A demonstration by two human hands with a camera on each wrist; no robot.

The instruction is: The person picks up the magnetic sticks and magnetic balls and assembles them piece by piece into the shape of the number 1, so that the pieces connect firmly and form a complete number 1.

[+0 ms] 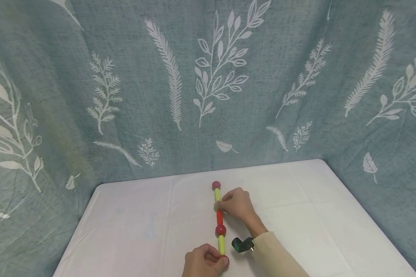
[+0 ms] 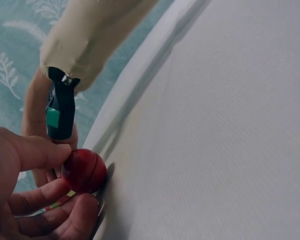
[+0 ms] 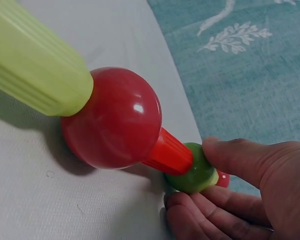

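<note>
A straight chain of balls and ribbed rods lies on the white table, running away from me in the head view. At its near end my left hand (image 1: 203,262) pinches a dark red ball (image 2: 84,171) between thumb and fingers. A yellow-green rod (image 1: 222,244) joins that ball to a second red ball (image 1: 220,230). Beyond it, a red rod (image 3: 171,152) leads to a green ball (image 3: 191,176), which my right hand (image 1: 238,204) grips with thumb and fingertips. Another yellow-green rod (image 1: 217,194) and a red ball (image 1: 216,185) form the far end.
A white cloth covers the table (image 1: 135,227). Behind it and along both sides hangs a blue-green curtain (image 1: 131,100) with white leaf prints. A black wrist camera (image 1: 242,245) with a green patch juts from the right sleeve (image 1: 275,254), close to the chain.
</note>
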